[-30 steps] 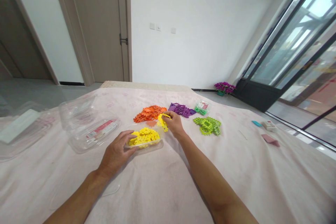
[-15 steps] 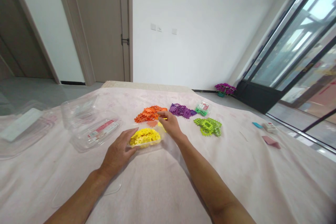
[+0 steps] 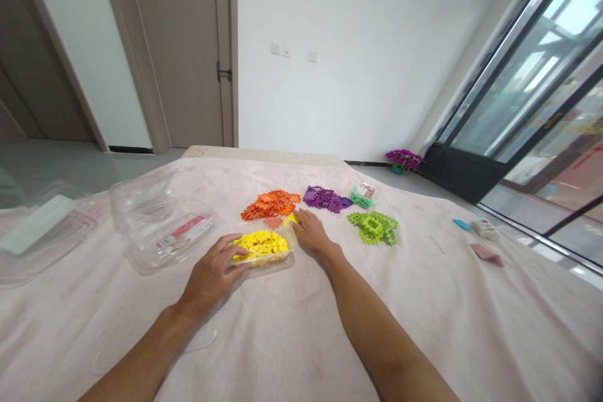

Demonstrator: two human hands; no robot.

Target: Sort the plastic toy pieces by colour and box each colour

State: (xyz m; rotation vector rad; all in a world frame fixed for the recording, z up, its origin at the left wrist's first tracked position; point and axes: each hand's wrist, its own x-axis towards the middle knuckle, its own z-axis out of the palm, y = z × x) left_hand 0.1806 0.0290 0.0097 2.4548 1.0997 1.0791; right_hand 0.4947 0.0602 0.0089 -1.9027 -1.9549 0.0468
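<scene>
A clear plastic box (image 3: 268, 259) holding many yellow toothed pieces (image 3: 261, 244) rests on the cloth in front of me. My left hand (image 3: 217, 266) grips the left end of this box, thumb at the near side and fingers over the rim. Just past the box's right end, my right hand (image 3: 311, 230) reaches down at a few loose yellow pieces (image 3: 294, 218) on the cloth. Its fingertips are partly hidden, so a hold on any piece does not show. An orange heap of similar pieces (image 3: 271, 203) lies right behind the box.
Purple pieces (image 3: 326, 198), a small box with green pieces (image 3: 363, 195) and lime-green pieces (image 3: 373, 228) lie to the right. Clear empty containers (image 3: 172, 235) stand on the left, a thin clear lid (image 3: 202, 342) near my left forearm. A pink cloth (image 3: 487, 255) lies far right.
My right hand has come down from above the box's far right corner to the cloth beside it, at the loose yellow pieces. My left hand keeps its grip on the box.
</scene>
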